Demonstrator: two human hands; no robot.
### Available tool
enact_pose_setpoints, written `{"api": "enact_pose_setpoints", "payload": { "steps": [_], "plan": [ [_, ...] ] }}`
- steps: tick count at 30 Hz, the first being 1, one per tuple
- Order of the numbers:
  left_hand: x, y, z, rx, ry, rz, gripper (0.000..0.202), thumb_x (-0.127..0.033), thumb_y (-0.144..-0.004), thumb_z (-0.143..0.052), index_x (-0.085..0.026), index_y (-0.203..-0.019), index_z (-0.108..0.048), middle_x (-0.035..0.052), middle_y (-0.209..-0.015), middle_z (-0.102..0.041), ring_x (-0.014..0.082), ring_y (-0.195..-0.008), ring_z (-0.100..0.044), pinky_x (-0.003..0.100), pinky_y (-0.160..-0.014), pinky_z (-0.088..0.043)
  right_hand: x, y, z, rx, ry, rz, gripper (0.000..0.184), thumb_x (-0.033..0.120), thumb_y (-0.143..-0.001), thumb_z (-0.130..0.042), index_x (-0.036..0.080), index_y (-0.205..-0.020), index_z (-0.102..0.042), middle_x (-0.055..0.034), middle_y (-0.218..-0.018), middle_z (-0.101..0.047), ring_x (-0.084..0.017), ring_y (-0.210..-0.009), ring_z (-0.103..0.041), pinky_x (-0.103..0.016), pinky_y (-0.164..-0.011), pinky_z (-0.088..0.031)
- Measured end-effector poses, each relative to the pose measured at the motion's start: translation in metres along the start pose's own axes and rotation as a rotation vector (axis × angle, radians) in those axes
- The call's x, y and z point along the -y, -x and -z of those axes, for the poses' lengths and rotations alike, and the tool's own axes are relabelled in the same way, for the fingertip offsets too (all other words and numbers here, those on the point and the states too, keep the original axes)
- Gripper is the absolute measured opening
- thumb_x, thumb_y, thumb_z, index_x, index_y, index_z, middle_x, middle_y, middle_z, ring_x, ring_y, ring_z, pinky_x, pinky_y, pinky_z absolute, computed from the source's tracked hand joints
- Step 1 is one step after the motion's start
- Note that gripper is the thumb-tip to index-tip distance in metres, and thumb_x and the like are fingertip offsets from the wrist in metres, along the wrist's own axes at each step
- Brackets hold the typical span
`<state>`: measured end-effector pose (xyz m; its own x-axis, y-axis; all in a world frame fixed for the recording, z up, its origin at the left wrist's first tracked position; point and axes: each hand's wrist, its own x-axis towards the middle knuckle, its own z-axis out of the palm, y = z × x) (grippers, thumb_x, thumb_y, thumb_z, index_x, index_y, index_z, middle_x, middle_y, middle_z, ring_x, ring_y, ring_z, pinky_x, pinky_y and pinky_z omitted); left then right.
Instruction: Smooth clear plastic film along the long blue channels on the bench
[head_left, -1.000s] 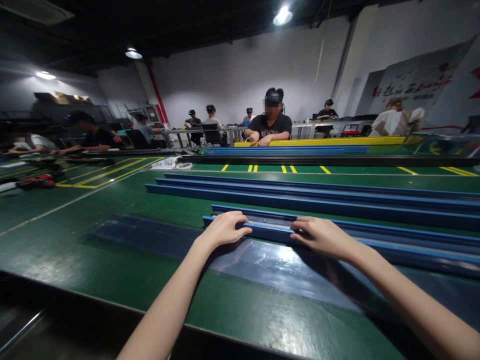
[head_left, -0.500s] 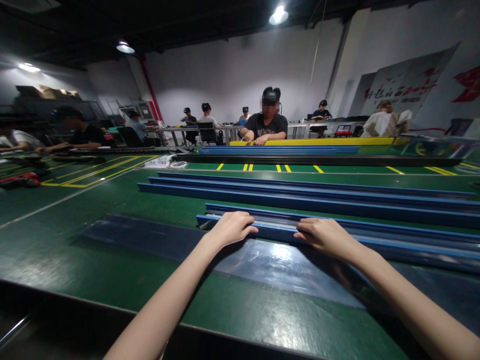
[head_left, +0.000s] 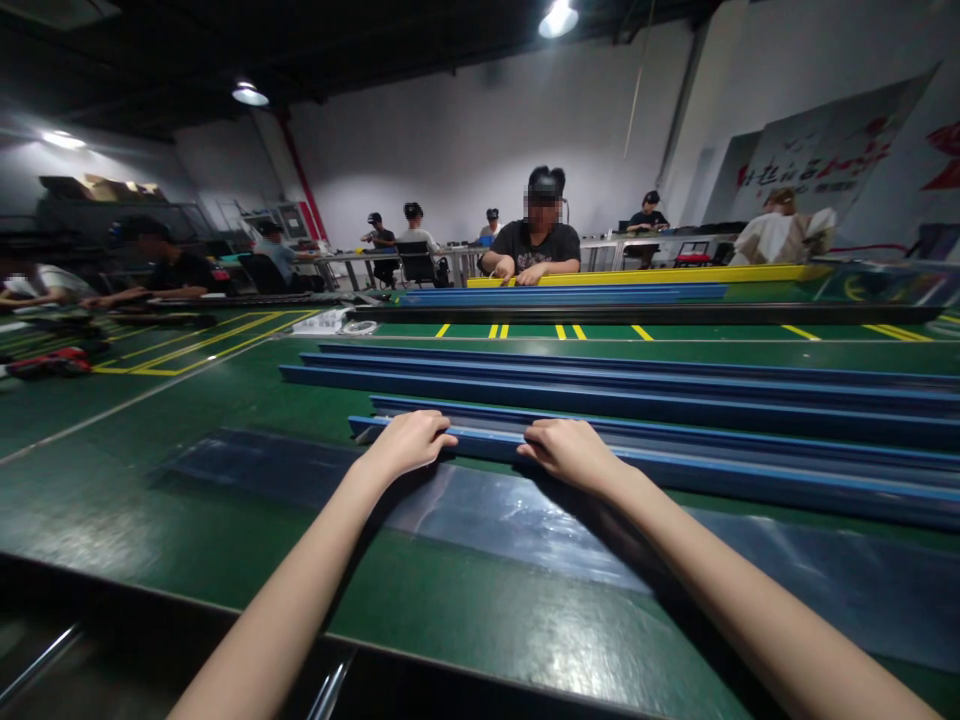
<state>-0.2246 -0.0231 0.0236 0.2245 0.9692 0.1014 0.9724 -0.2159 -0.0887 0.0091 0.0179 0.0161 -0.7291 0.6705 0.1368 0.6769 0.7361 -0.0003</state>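
A long blue channel profile [head_left: 720, 468] lies across the green table in front of me. Near its left end my left hand [head_left: 415, 440] is closed over the near wall, fingers curled inside the channel. Farther right along the same wall, my right hand [head_left: 566, 450] grips it in a similar way, thumb on the near face. Both sets of fingertips are partly hidden in the channel. On the near side of the profile, a clear plastic sleeve [head_left: 517, 520] lies flat and shiny on the table, partly under my forearms.
Beyond it lie more blue profiles [head_left: 600, 392], a black profile [head_left: 637, 314] and a yellow profile [head_left: 675, 274]. A co-worker [head_left: 541, 240] works at the far side. The green table [head_left: 150, 540] ends at a front edge close to me.
Both hands and the blue profile have shifted to the left and slightly away from me. The grip looks the same, and more of the plastic sleeve shows on the right.
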Motion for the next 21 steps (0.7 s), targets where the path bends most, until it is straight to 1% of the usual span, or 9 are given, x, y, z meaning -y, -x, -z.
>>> {"api": "enact_pose_setpoints", "payload": {
  "steps": [2, 4, 6, 7, 10, 12, 16, 18, 21],
  "plan": [
    [0.004, 0.003, -0.001, 0.0, -0.01, -0.002, 0.022, -0.032, -0.083, -0.042, -0.018, -0.083, -0.058, 0.0063, -0.088, -0.062, 0.0203, -0.083, -0.057, 0.027, -0.068, -0.039, 0.005, -0.005, -0.001, -0.005, -0.003, -0.015, 0.034, 0.037, -0.087, -0.032, 0.018, -0.081, -0.059, -0.0065, -0.085, -0.064, -0.016, -0.076, -0.058, -0.023, -0.058, -0.031],
    [0.003, 0.004, -0.003, -0.015, 0.014, -0.042, 0.024, -0.034, -0.082, -0.045, -0.019, -0.097, -0.056, 0.007, -0.097, -0.061, 0.0216, -0.092, -0.054, 0.03, -0.077, -0.038, 0.007, -0.007, -0.002, -0.005, -0.015, -0.016, 0.033, 0.037, -0.087, -0.032, 0.018, -0.082, -0.059, -0.0065, -0.086, -0.064, -0.017, -0.077, -0.059, -0.023, -0.059, -0.032],
    [-0.004, 0.002, -0.006, -0.032, 0.075, -0.086, 0.033, -0.038, -0.081, -0.047, -0.02, -0.108, -0.051, 0.0069, -0.107, -0.057, 0.0216, -0.101, -0.05, 0.032, -0.085, -0.035, 0.005, -0.006, -0.002, 0.01, -0.04, -0.013, 0.028, 0.037, -0.086, -0.036, 0.019, -0.085, -0.058, -0.0063, -0.088, -0.064, -0.017, -0.08, -0.059, -0.023, -0.06, -0.033],
    [-0.01, -0.001, -0.008, -0.036, 0.105, -0.101, 0.034, -0.038, -0.081, -0.046, -0.02, -0.109, -0.05, 0.0069, -0.11, -0.056, 0.0208, -0.103, -0.049, 0.031, -0.086, -0.035, 0.003, -0.005, -0.002, 0.021, -0.054, -0.012, 0.025, 0.036, -0.085, -0.038, 0.019, -0.087, -0.057, -0.0061, -0.09, -0.064, -0.017, -0.082, -0.058, -0.023, -0.061, -0.033],
    [-0.034, -0.013, -0.01, -0.047, 0.16, -0.164, 0.029, -0.038, -0.081, -0.047, -0.019, -0.101, -0.053, 0.0059, -0.103, -0.057, 0.0197, -0.099, -0.05, 0.029, -0.083, -0.037, -0.008, 0.005, 0.001, 0.047, -0.074, -0.016, 0.02, 0.033, -0.083, -0.043, 0.02, -0.093, -0.055, -0.0055, -0.094, -0.063, -0.017, -0.086, -0.058, -0.022, -0.063, -0.034],
    [-0.052, -0.023, -0.009, -0.062, 0.22, -0.216, 0.023, -0.036, -0.081, -0.047, -0.02, -0.097, -0.053, 0.0041, -0.098, -0.057, 0.0179, -0.094, -0.051, 0.027, -0.08, -0.038, -0.019, 0.016, 0.004, 0.053, -0.062, -0.033, 0.02, 0.033, -0.083, -0.043, 0.02, -0.091, -0.055, -0.0052, -0.094, -0.063, -0.017, -0.086, -0.057, -0.022, -0.063, -0.034],
    [-0.079, -0.036, -0.002, -0.099, 0.29, -0.279, 0.017, -0.02, -0.078, -0.048, -0.021, -0.095, -0.05, 0.0007, -0.095, -0.055, 0.0146, -0.088, -0.052, 0.023, -0.074, -0.04, -0.048, 0.049, 0.012, 0.042, -0.012, -0.156, 0.021, 0.039, -0.08, -0.045, 0.021, -0.082, -0.056, -0.0041, -0.088, -0.062, -0.016, -0.076, -0.057, -0.022, -0.056, -0.032],
    [-0.088, -0.04, 0.0, -0.117, 0.3, -0.314, 0.015, -0.022, -0.077, -0.049, -0.021, -0.092, -0.05, 0.0, -0.092, -0.054, 0.0144, -0.086, -0.052, 0.023, -0.073, -0.04, -0.063, 0.066, 0.015, 0.033, -0.02, -0.198, 0.023, 0.041, -0.079, -0.045, 0.021, -0.079, -0.055, -0.0036, -0.084, -0.061, -0.015, -0.072, -0.056, -0.022, -0.055, -0.032],
    [-0.1, -0.044, 0.002, -0.109, 0.3, -0.347, 0.016, -0.032, -0.077, -0.052, -0.021, -0.09, -0.051, 0.0, -0.091, -0.054, 0.0148, -0.086, -0.052, 0.023, -0.072, -0.04, -0.08, 0.085, 0.018, 0.01, -0.031, -0.248, 0.023, 0.041, -0.078, -0.045, 0.02, -0.075, -0.053, -0.003, -0.08, -0.06, -0.015, -0.07, -0.055, -0.023, -0.056, -0.033]
  ]
}}
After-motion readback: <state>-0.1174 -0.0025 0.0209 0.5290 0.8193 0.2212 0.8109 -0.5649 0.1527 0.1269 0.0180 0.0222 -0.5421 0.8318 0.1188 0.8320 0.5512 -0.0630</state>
